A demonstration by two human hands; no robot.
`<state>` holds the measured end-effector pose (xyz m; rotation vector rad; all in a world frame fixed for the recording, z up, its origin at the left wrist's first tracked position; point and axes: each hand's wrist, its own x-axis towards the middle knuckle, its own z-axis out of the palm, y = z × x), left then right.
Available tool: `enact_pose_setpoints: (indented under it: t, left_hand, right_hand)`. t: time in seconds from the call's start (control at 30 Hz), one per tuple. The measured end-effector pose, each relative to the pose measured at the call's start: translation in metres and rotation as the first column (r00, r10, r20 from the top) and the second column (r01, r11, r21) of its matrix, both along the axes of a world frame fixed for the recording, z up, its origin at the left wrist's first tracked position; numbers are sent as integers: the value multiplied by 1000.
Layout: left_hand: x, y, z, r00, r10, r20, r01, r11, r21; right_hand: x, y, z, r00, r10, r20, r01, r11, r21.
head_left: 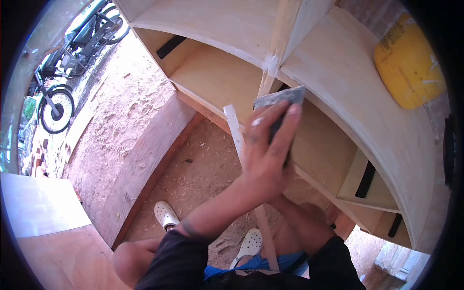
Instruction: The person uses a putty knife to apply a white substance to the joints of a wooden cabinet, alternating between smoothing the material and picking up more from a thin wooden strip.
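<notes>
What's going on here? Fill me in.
The person's left hand holds a scraper up at a curved wooden cabinet, just below a white patch on it. Whether the blade touches the wood is hard to tell. The right hand is out of sight, apparently behind the left. A stick, white at one end, shows beside the left hand, and a yellow container is at upper right.

Open-air wood workshop, by the look: bare plywood cabinet (217,70) just beyond left hand (266,154), dirt ground (188,150) below it, motorbike (83,37) well off left.
</notes>
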<state>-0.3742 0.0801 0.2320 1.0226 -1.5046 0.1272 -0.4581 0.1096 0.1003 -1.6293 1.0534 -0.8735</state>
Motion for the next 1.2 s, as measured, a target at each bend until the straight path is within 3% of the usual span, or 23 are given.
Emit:
enact_pose_setpoints:
  t: [0.03, 0.1, 0.17, 0.37, 0.47, 0.57, 0.87, 0.97, 1.07, 1.17, 1.2]
  left_hand:
    - [10, 7, 1, 998, 56, 11, -56, 997, 49]
    - [29, 12, 15, 996, 89, -4, -89, 991, 97]
    - [45, 0, 25, 997, 46, -64, -40, 995, 94]
    - [74, -22, 24, 953, 62, 295, -52, 998, -42]
    - [79, -26, 29, 917, 111, 383, -86, 993, -81]
    - [74, -28, 28, 929, 72, 362, -69, 997, -22]
    - [70, -36, -19, 935, 1, 356, 25, 997, -68]
    - [79, -19, -29, 933, -134, 334, 85, 984, 156]
    - [103, 12, -38, 993, -119, -1, 114, 948, 297]
    - [128, 37, -32, 1000, 19, 3, -18, 875, 484]
    - [131, 40, -33, 999, -35, 25, 14, 824, 567]
  right_hand:
    - [2, -1, 8, 1000, -12, 8, 13, 997, -79]
    - [4, 2, 15, 998, 2, 67, -6, 998, 61]
    - [6, 7, 19, 984, 21, 180, -104, 878, 467]
    - [7, 7, 23, 978, 7, 210, -115, 853, 509]
    - [8, 7, 20, 979, 10, 204, -111, 863, 493]
    - [6, 6, 18, 978, 27, 209, -128, 865, 486]
    - [6, 5, 8, 984, 10, 180, -99, 865, 492]
    - [8, 4, 9, 979, -6, 204, -101, 854, 510]
    - [11, -1, 14, 983, -41, 180, -56, 861, 505]
    - [13, 1, 24, 976, -75, 206, -43, 855, 517]
    - [15, -3, 27, 969, -76, 235, -56, 858, 511]
